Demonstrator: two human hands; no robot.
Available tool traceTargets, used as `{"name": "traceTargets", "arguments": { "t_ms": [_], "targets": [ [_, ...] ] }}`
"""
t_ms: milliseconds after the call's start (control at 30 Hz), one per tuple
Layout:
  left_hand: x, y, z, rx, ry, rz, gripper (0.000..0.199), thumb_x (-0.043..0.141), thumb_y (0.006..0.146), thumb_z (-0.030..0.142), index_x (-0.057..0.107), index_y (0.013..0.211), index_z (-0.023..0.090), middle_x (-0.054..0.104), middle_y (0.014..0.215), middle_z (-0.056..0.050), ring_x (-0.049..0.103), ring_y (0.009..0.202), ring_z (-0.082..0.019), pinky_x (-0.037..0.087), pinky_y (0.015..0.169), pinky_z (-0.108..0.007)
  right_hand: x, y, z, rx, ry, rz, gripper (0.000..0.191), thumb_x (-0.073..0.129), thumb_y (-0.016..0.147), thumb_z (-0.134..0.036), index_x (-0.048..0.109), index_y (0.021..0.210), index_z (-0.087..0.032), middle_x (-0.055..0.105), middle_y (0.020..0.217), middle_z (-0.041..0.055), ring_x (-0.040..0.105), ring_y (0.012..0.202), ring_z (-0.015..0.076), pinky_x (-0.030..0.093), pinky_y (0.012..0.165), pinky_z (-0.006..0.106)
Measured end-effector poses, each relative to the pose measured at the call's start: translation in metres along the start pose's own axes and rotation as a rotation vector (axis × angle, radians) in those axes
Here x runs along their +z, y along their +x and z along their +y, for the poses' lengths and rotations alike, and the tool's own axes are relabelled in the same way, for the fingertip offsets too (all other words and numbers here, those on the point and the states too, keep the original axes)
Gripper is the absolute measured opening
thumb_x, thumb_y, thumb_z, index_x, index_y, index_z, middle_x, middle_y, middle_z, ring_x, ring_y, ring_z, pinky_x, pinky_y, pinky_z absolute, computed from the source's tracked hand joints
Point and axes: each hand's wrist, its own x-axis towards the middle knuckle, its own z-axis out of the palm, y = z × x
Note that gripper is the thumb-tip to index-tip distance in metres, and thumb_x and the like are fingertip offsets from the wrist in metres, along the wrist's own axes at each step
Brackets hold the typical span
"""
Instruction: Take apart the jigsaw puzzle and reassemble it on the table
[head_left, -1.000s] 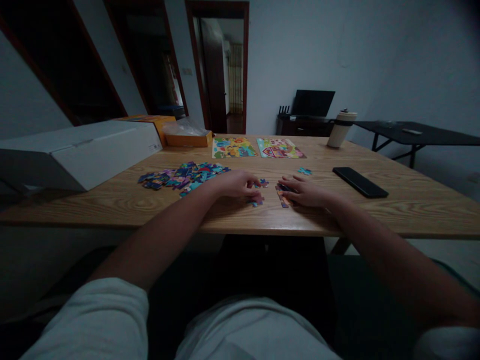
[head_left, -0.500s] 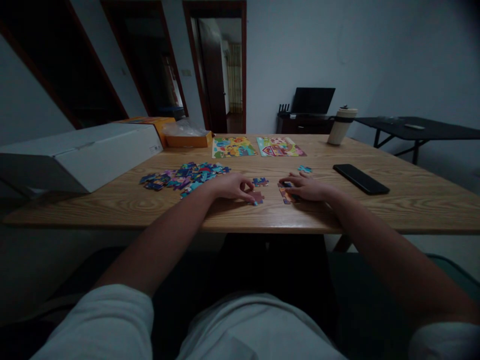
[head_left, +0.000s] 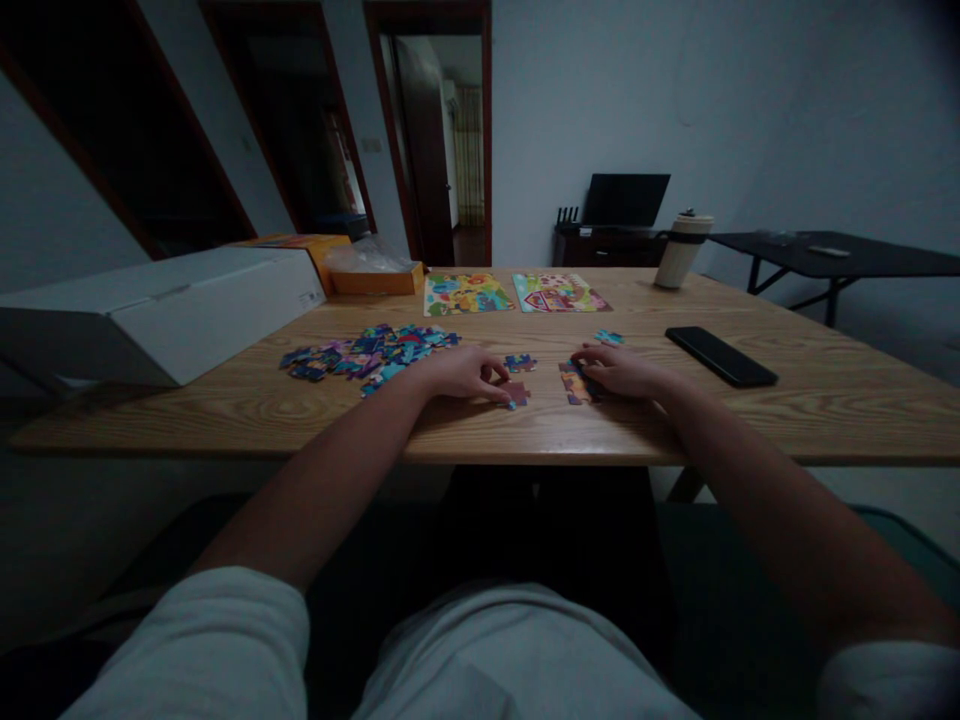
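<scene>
A brown puzzle piece [head_left: 517, 392] lies near the table's front edge, its left side between the thumb and fingers of my left hand [head_left: 469, 375]. A tiny light-blue patch shows at my thumb tip. Farther right is a small block of joined orange and purple puzzle pieces [head_left: 576, 387]. My right hand [head_left: 621, 370] rests over its right side with bent fingers on it, hiding part of the block. A blue and purple puzzle piece [head_left: 520, 363] sits between the hands, slightly farther off. Beyond my right hand is a teal puzzle piece [head_left: 608, 337].
A heap of loose puzzle pieces [head_left: 382, 350] spreads at the left. Behind lie two colourful picture sheets [head_left: 469, 294]. A white box [head_left: 172, 305] and an orange tray [head_left: 379, 281] with clear plastic stand left. A phone [head_left: 720, 356] and a tumbler [head_left: 681, 255] are at right.
My right hand has drawn its fingers in and shifted slightly right, uncovering more of the joined pieces. My left hand stays at the brown piece.
</scene>
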Motion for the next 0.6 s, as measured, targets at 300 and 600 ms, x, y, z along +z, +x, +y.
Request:
{"name": "traceTargets", "arguments": {
  "t_ms": [300,600],
  "targets": [
    [0.003,-0.004,0.005,0.054,-0.023,-0.047,0.062,0.067,0.077,0.069,0.073,0.121,0.027,0.071,0.087,-0.001,0.060,0.074,-0.017,0.037,0.064,-0.026,-0.001,0.000,-0.001,-0.026,-0.017,0.003,0.047,0.042,0.090,-0.022,0.066,0.130,-0.015,0.062,0.138,0.0136,0.057,0.127,0.0277,0.040,0.112,0.039],
    [-0.032,-0.030,-0.028,-0.115,0.135,0.236,0.050,0.055,0.090,0.053,0.071,0.123,0.019,0.074,0.109,-0.008,0.065,0.088,-0.019,0.044,0.074,-0.026,0.000,0.001,0.003,-0.017,0.038,0.022,0.044,0.044,0.089,-0.023,0.070,0.124,-0.019,0.066,0.133,0.0122,0.059,0.123,0.0291,0.043,0.108,0.043]
  ]
}}
